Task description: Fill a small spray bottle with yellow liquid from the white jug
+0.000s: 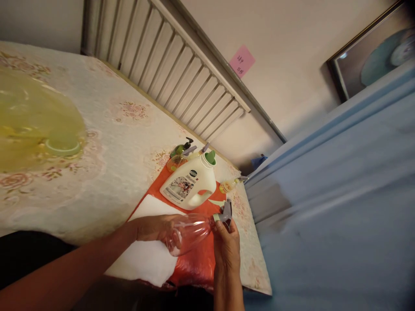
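Note:
A clear pink spray bottle point(193, 233) lies tilted across both my hands, above a red sheet point(197, 265). My left hand point(158, 226) is wrapped round its base end, with some fingers seen through the plastic. At the other end, my right hand point(227, 239) grips the grey trigger spray head point(227, 211) near the bottle's neck. Just beyond stands a large cream detergent jug point(178, 188) with its mouth uncapped and a green spout point(210, 157) inside. Partly under my left forearm is a white cloth point(145, 261).
Behind the jug stand a green pump bottle point(177, 150) and an orange-tinted spray bottle point(175, 163). A small yellow bottle point(228, 185) is near the right table edge. A yellow transparent container point(39, 116) sits at left on the floral tablecloth point(119, 138). A radiator point(162, 56) and blue curtain point(333, 207) border the table.

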`<action>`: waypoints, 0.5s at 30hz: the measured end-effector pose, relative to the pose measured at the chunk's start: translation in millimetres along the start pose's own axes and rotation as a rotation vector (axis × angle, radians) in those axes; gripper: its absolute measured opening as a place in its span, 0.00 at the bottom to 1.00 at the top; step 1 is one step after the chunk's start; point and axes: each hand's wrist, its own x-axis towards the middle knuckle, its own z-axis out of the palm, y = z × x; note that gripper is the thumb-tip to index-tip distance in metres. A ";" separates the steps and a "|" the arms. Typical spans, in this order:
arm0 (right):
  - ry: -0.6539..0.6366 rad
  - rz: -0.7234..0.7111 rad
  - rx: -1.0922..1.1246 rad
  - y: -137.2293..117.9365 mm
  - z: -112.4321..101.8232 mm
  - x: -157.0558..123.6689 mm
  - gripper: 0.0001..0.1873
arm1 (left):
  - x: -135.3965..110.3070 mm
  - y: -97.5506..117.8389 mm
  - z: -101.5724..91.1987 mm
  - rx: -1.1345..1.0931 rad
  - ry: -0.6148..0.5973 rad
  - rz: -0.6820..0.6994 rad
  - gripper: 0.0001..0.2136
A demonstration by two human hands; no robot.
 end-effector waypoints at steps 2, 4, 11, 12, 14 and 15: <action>-0.019 -0.007 0.013 -1.4 -0.4 0.5 0.25 | -1.6 1.8 2.4 -0.006 0.032 -0.022 0.31; -0.022 -0.015 0.020 -3.5 -1.1 1.1 0.24 | -3.2 4.7 5.8 0.006 0.061 -0.036 0.34; 0.015 -0.061 0.020 -13.2 -6.0 4.0 0.27 | -6.1 6.6 5.7 0.097 0.104 -0.060 0.32; 0.030 -0.057 0.027 -15.2 -7.9 5.2 0.25 | -6.3 5.0 3.2 0.107 0.109 -0.055 0.32; 0.065 -0.056 0.041 -20.3 -13.0 8.2 0.23 | -6.5 1.1 -3.2 0.119 0.116 -0.046 0.31; 0.082 -0.062 0.048 -23.5 -16.0 10.0 0.21 | -6.7 -0.9 -6.8 0.120 0.119 -0.038 0.31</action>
